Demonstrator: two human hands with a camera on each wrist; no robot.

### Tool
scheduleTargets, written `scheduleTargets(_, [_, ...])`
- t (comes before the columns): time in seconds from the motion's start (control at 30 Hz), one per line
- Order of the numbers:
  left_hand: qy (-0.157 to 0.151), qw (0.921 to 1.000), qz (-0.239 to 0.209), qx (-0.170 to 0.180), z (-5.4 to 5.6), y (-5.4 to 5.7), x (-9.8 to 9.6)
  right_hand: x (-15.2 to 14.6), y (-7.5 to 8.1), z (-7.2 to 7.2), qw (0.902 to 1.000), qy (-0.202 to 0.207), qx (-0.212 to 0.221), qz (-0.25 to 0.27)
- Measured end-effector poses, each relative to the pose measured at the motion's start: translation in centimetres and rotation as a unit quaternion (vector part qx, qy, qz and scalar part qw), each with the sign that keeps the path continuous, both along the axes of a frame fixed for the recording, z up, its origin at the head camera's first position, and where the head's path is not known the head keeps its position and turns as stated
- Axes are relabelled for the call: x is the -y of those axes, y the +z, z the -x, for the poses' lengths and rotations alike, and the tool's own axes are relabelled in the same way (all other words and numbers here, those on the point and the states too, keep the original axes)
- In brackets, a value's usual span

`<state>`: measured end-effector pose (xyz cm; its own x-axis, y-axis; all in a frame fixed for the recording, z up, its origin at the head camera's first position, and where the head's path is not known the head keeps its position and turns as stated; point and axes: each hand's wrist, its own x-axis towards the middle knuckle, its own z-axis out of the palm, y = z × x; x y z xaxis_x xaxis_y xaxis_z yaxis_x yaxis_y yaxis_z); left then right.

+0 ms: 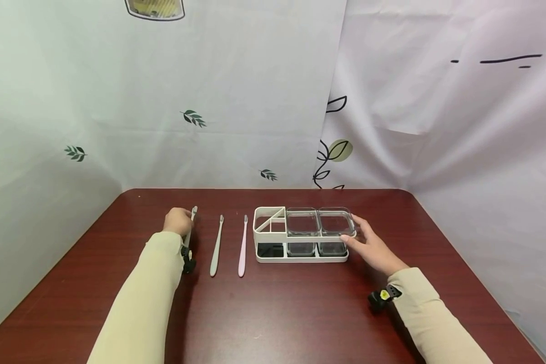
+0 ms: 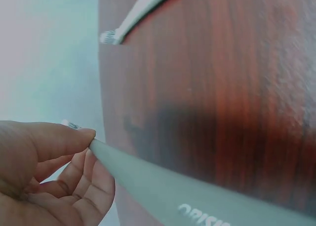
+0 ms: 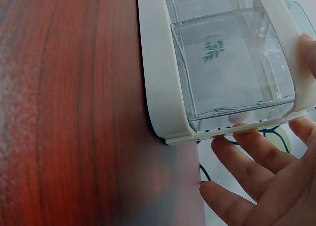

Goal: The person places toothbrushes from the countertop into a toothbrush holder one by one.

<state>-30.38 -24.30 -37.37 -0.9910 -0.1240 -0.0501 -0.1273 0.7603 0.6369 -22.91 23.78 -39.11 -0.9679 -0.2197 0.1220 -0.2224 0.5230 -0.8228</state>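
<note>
My left hand pinches a grey-green toothbrush between thumb and fingers, at the left of the table. Its handle, with pale lettering, slants across the left wrist view. To its right lie a pale green toothbrush and a pink toothbrush, both heads toward the back. A white toothbrush holder stands right of them, bearing two clear cups. My right hand grips the holder's right end, thumb on the upper rim and fingertips at the end side.
The dark red wooden table ends at a white cloth backdrop printed with leaves. The holder has divided slots at its left and a dark bottom. Wrist cameras are strapped to both forearms.
</note>
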Motion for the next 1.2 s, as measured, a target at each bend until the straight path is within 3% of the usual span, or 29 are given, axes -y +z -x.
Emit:
scheduleTargets(0.27, [0.016,0.9984,-0.041,-0.035,-0.5,1.4,-0.7,0.0,-0.1,0.1,1.0000,-0.003,0.001,-0.007])
scheduleTargets(0.6, [0.040,0.9902,-0.101,-0.088,-0.6,2.9,-1.8,-0.1,0.0,0.1,1.0000,-0.003,0.004,-0.007])
scheduleTargets(0.9, [0.055,0.9788,-0.154,-0.123,-1.0,3.9,-2.4,0.0,-0.2,0.1,1.0000,0.000,0.000,-0.002])
scheduleTargets(1.2, [0.052,0.9645,-0.227,-0.125,-1.9,5.3,-3.1,0.0,0.0,0.0,0.9999,-0.006,0.003,-0.014])
